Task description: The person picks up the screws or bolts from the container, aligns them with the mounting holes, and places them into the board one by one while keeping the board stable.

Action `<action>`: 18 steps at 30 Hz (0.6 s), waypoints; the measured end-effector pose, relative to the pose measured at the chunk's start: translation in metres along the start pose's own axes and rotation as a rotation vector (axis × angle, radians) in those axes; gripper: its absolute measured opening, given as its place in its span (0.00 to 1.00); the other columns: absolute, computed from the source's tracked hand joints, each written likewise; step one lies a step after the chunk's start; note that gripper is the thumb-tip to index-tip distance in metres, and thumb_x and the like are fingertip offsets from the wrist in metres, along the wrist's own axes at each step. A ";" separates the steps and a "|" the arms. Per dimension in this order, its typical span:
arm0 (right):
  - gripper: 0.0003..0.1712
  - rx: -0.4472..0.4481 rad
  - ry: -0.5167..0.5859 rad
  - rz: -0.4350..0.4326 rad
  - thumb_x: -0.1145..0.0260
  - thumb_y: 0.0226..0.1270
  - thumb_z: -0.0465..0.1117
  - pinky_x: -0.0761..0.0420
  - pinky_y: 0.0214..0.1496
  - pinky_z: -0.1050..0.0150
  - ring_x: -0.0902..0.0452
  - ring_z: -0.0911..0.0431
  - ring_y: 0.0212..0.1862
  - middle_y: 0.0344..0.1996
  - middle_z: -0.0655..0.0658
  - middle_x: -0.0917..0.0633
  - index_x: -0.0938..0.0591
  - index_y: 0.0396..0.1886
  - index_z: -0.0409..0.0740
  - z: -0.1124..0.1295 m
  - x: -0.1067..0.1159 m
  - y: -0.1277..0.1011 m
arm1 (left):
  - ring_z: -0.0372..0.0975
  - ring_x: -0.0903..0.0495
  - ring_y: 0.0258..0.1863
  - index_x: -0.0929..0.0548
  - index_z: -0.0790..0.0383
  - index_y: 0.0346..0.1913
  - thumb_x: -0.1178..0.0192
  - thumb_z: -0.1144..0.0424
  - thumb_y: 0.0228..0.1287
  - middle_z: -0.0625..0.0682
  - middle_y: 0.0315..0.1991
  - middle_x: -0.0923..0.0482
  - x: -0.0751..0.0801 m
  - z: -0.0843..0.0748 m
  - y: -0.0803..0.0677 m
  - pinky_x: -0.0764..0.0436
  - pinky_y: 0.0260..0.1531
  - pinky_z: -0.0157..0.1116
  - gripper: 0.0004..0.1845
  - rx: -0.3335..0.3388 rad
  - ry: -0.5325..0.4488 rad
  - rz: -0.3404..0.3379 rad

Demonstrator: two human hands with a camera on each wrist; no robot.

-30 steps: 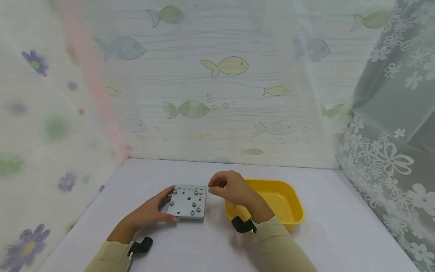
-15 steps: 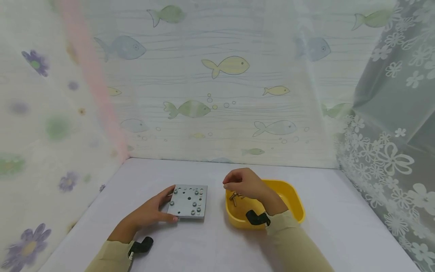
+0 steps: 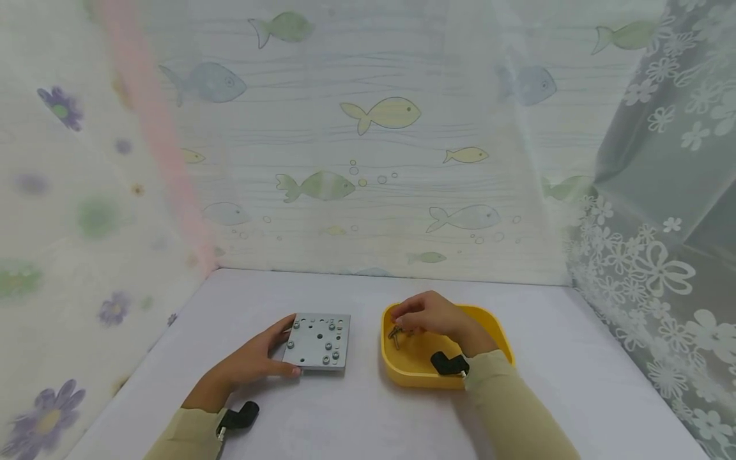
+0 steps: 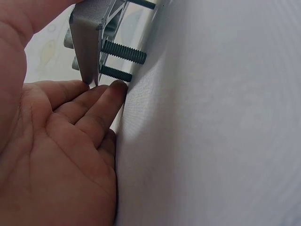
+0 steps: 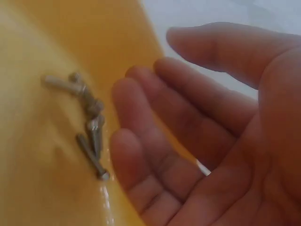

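Bolt heads blurred beside right hand; tray rim cropped.

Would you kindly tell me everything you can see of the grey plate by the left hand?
The grey plate is square, flat and looks like matt metal. Several holes pierce it, and small screws sit in some, heads up. In the left wrist view their dark threaded shanks stick out beneath, reaching toward the white table. The left hand holds its left edge, thumb along the near corner, fingers at the far one. It lies left of the yellow tray, apart from it.
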State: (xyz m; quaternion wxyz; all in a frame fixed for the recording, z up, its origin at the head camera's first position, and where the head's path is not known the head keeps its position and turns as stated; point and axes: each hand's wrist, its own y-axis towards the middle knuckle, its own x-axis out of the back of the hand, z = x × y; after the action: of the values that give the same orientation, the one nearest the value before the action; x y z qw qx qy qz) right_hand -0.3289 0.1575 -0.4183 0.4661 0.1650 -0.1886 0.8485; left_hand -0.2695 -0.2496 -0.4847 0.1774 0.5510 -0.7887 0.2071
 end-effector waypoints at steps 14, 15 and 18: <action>0.19 -0.039 -0.162 0.053 0.32 0.66 0.33 0.16 0.49 0.62 0.18 0.54 0.41 0.51 0.43 0.11 0.13 0.57 0.39 -0.007 0.000 -0.002 | 0.52 0.53 0.84 0.49 0.43 0.84 0.16 0.49 0.44 0.53 0.80 0.37 0.000 -0.002 -0.002 0.62 0.78 0.65 0.66 0.005 -0.003 0.000; 0.19 -0.037 -0.170 0.050 0.31 0.66 0.33 0.16 0.49 0.62 0.18 0.55 0.41 0.51 0.43 0.11 0.13 0.56 0.39 -0.007 0.000 -0.001 | 0.52 0.53 0.84 0.49 0.43 0.84 0.16 0.50 0.44 0.53 0.80 0.37 0.000 -0.002 -0.002 0.62 0.78 0.65 0.66 0.003 -0.004 0.001; 0.17 -0.041 -0.185 0.037 0.28 0.64 0.33 0.15 0.48 0.63 0.18 0.56 0.40 0.49 0.44 0.10 0.11 0.53 0.40 -0.009 0.000 0.000 | 0.54 0.53 0.84 0.50 0.44 0.84 0.17 0.50 0.45 0.55 0.80 0.38 0.000 -0.003 -0.003 0.62 0.78 0.65 0.66 -0.009 0.007 0.004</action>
State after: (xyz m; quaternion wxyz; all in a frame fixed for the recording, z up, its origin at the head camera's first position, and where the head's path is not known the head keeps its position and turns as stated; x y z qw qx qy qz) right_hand -0.3300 0.1618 -0.4256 0.4344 0.2297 -0.2513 0.8339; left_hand -0.2670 -0.2490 -0.4815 0.1823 0.5478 -0.7902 0.2057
